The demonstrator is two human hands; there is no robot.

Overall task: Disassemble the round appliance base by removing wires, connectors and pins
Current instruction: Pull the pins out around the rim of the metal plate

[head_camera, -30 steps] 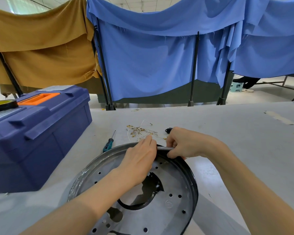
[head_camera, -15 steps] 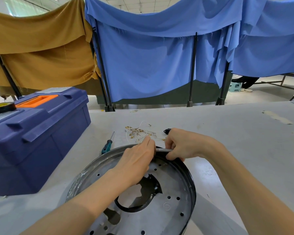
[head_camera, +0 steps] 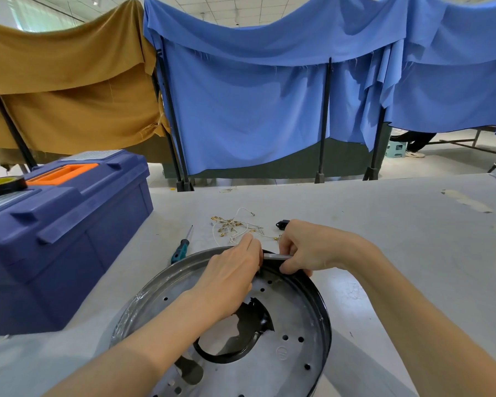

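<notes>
We have the base (head_camera: 298, 353) flat on the table (head_camera: 398, 224) right in front of us, and both hands work at its far rim. Our right hand (head_camera: 318, 247) is curled on a small grey strip (head_camera: 277, 256) that lies across the rim, pinching it between thumb and fingers. Our left hand (head_camera: 229, 276) reaches in from the other side, fingers mostly straight, with their tips at the strip's free end. Whether they pinch it or only press we cannot tell, as the back of the hand hides them.

We judge the step to be freeing this strip from the rim. To do it well, we should let the left hand hold the rim down just beside the strip, so the base neither lifts nor slides. The right should pull along the strip's length rather than twist it. A steady draw suits thin metal better than a jerk, and the rim edge may be sharp. If the strip will not give, the screwdriver (head_camera: 180, 249) lies near, left of the base. The wires (head_camera: 235, 224) and a black connector (head_camera: 282, 224) already off lie just beyond the rim, and the strip belongs with them.
</notes>
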